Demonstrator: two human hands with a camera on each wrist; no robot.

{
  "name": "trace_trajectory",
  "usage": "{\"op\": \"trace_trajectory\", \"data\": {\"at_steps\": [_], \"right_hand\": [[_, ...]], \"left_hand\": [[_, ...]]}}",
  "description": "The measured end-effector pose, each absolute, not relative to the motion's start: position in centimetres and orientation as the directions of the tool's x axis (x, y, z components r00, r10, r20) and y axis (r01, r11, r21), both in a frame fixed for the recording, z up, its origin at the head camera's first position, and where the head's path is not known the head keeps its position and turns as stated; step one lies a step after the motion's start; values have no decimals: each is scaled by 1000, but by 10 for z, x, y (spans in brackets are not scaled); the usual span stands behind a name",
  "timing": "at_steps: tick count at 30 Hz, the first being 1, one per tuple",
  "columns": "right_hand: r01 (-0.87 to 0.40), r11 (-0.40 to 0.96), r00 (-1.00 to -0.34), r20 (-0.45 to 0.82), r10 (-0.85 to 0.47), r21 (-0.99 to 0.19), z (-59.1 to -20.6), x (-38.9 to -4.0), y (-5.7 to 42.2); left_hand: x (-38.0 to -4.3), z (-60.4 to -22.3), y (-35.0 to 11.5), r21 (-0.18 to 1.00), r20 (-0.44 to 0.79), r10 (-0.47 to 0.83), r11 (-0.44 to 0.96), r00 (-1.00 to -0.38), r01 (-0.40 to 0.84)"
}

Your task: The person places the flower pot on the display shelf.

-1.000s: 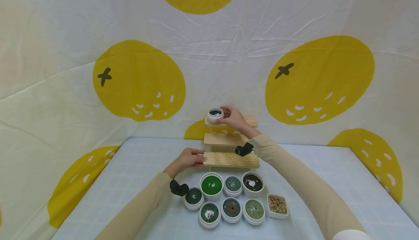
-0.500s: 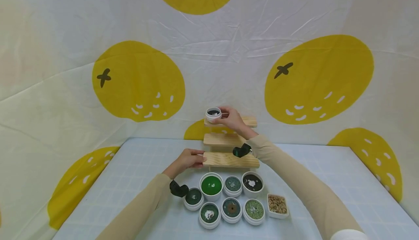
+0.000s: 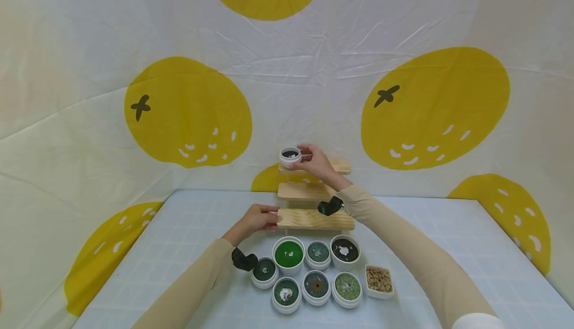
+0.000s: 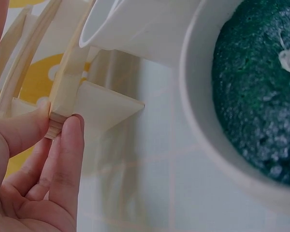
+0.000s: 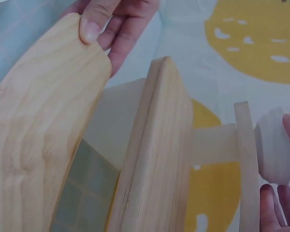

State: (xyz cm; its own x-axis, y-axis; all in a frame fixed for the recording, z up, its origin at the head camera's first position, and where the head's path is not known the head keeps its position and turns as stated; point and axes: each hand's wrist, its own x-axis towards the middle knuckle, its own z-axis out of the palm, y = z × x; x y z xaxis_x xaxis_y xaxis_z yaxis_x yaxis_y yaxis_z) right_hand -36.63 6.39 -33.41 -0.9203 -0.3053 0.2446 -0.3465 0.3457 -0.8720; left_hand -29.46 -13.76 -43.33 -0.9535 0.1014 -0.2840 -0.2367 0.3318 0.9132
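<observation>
A three-tier wooden step shelf [image 3: 314, 219] stands at the back of the table. My left hand [image 3: 256, 217] pinches the left end of its lowest board; the left wrist view shows the thumb [image 4: 26, 128] on one face and fingers on the other. At the top board's left end, my right hand [image 3: 317, 163] grips a small round white jar [image 3: 290, 156] with a dark filling and a pale spot. In the right wrist view the jar [image 5: 276, 147] sits against the top board [image 5: 246, 164], thumb and fingers around its side.
In front of the shelf stand several round white pots with green or dark fillings, such as a bright green one [image 3: 289, 255]. A square white dish [image 3: 379, 282] of brown bits is at their right. A fruit-print cloth [image 3: 314, 104] hangs behind.
My right hand has shifted the jar slightly left along the top board, toward its end. My left hand has stayed on the lowest board.
</observation>
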Motion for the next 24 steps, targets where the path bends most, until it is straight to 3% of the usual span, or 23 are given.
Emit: {"op": "trace_trajectory", "data": {"at_steps": [11,24], "right_hand": [[-325,363,-935,241,-258,-873,-333,-362,73],[-427,316,-897,351,-269,-847,-329,-344,86]], "left_hand": [[-295,-436,-137,918,-282,101,317,-954,-237],[-293,-433,-138,913,-278,93,334,-956,-233]]}}
